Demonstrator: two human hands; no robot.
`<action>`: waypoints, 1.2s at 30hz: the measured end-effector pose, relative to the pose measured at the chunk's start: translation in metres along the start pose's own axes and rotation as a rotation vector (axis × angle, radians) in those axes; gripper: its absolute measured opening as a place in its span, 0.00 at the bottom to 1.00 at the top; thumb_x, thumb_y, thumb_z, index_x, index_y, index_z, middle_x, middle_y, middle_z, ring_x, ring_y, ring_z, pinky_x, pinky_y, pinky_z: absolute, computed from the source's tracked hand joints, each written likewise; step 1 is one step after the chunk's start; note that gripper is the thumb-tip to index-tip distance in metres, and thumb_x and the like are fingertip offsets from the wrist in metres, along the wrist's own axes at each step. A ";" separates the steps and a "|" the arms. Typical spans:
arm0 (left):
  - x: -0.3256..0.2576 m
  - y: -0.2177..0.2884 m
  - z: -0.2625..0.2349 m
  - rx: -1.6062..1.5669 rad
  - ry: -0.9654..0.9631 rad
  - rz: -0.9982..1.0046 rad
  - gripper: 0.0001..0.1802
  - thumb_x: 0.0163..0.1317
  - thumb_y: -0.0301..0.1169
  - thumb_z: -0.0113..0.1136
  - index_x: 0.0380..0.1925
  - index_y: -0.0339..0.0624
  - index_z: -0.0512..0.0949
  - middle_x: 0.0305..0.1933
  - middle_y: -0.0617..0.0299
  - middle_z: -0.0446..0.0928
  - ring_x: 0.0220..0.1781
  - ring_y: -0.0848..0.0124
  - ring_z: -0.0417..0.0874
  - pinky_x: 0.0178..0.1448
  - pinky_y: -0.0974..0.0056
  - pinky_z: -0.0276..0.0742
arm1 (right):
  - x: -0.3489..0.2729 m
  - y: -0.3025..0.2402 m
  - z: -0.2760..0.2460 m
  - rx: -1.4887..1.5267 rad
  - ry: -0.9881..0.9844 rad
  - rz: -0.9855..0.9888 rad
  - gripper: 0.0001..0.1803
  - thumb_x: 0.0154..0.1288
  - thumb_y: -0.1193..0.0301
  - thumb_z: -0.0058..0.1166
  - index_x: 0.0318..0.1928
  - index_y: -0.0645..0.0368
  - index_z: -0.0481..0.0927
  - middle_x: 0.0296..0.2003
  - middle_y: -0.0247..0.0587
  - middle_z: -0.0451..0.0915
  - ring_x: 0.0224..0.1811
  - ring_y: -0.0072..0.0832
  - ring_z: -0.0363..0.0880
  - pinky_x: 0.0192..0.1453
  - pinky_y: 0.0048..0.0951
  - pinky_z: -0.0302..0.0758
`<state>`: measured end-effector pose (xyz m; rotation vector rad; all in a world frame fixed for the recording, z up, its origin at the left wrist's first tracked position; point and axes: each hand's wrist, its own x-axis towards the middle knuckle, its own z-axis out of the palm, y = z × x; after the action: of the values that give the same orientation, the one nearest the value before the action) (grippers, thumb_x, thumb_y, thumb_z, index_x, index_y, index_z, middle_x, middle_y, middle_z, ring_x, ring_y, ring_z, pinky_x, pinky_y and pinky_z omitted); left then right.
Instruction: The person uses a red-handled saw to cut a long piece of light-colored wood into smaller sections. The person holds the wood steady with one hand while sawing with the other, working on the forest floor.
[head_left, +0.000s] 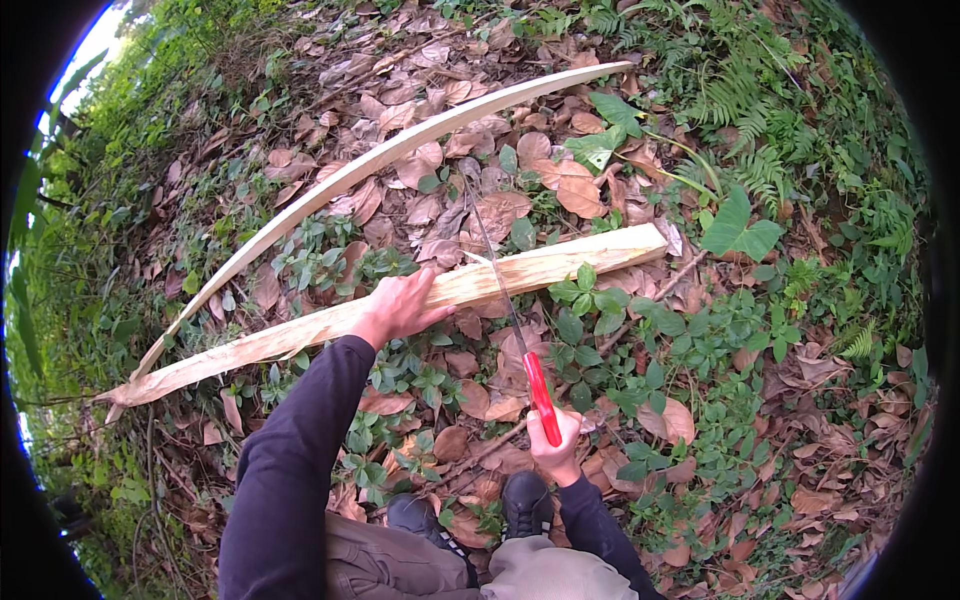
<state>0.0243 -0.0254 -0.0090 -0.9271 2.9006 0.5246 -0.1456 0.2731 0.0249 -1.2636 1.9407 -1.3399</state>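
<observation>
— How's the light?
— Soft, even daylight with no hard shadows; it is brightest in a blown-out patch of sky far up-left of the left hand [400, 308].
— Any blur?
— Sharp near the right hand [556, 440]; fisheye bends the edges, and the corners are black.

A long pale split wooden plank [540, 268] lies across the leaf-strewn ground [800, 480]; a thin curved pale wooden strip [400, 152] lies behind it. A red-handled handsaw [520, 340] crosses the plank, the left hand [400, 308] pressing on it left of the blade.
</observation>
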 end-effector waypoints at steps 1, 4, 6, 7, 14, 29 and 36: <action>0.000 0.001 0.002 -0.007 0.005 0.005 0.37 0.66 0.65 0.51 0.45 0.35 0.68 0.33 0.44 0.81 0.34 0.48 0.85 0.38 0.50 0.81 | -0.001 0.001 -0.003 -0.009 -0.003 -0.006 0.10 0.58 0.76 0.59 0.21 0.61 0.74 0.13 0.42 0.71 0.14 0.41 0.74 0.22 0.36 0.68; -0.004 -0.004 -0.001 0.005 0.023 0.007 0.38 0.66 0.65 0.51 0.45 0.35 0.68 0.33 0.44 0.81 0.34 0.48 0.85 0.38 0.50 0.81 | -0.014 -0.003 -0.026 -0.158 0.022 -0.067 0.10 0.58 0.75 0.58 0.21 0.60 0.75 0.13 0.43 0.70 0.14 0.40 0.73 0.22 0.37 0.66; -0.003 0.001 -0.003 0.020 0.021 0.009 0.38 0.66 0.65 0.50 0.45 0.35 0.68 0.33 0.45 0.81 0.34 0.48 0.85 0.38 0.50 0.81 | -0.023 -0.012 -0.039 -0.171 0.094 -0.011 0.08 0.55 0.79 0.58 0.21 0.61 0.74 0.14 0.43 0.70 0.14 0.41 0.72 0.22 0.37 0.68; -0.001 0.002 -0.006 0.021 -0.047 -0.046 0.37 0.66 0.65 0.51 0.45 0.35 0.68 0.33 0.45 0.81 0.34 0.48 0.85 0.37 0.50 0.81 | -0.027 -0.007 -0.041 -0.205 0.136 -0.017 0.08 0.55 0.78 0.58 0.21 0.61 0.75 0.14 0.43 0.70 0.14 0.41 0.73 0.23 0.36 0.68; -0.001 0.001 -0.003 0.013 -0.014 -0.018 0.38 0.66 0.66 0.50 0.46 0.35 0.68 0.33 0.44 0.82 0.35 0.48 0.85 0.37 0.50 0.81 | -0.037 -0.017 -0.026 -0.065 -0.007 -0.050 0.07 0.55 0.78 0.58 0.22 0.63 0.76 0.16 0.45 0.74 0.17 0.44 0.77 0.24 0.37 0.72; -0.002 0.003 -0.004 -0.007 0.044 0.004 0.36 0.65 0.64 0.53 0.45 0.36 0.67 0.31 0.44 0.81 0.33 0.47 0.85 0.37 0.49 0.80 | -0.028 -0.016 0.006 0.001 -0.001 0.006 0.10 0.59 0.74 0.58 0.22 0.60 0.76 0.14 0.44 0.71 0.14 0.44 0.74 0.21 0.38 0.69; -0.002 0.000 -0.001 -0.015 0.032 -0.004 0.37 0.65 0.64 0.53 0.44 0.35 0.68 0.31 0.43 0.81 0.34 0.46 0.85 0.37 0.49 0.80 | -0.017 0.002 -0.016 -0.012 0.096 0.101 0.08 0.60 0.74 0.58 0.24 0.62 0.77 0.14 0.44 0.72 0.15 0.43 0.75 0.24 0.37 0.69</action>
<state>0.0259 -0.0251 -0.0083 -0.9517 2.9267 0.5364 -0.1511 0.2962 0.0274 -1.1092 2.0522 -1.3624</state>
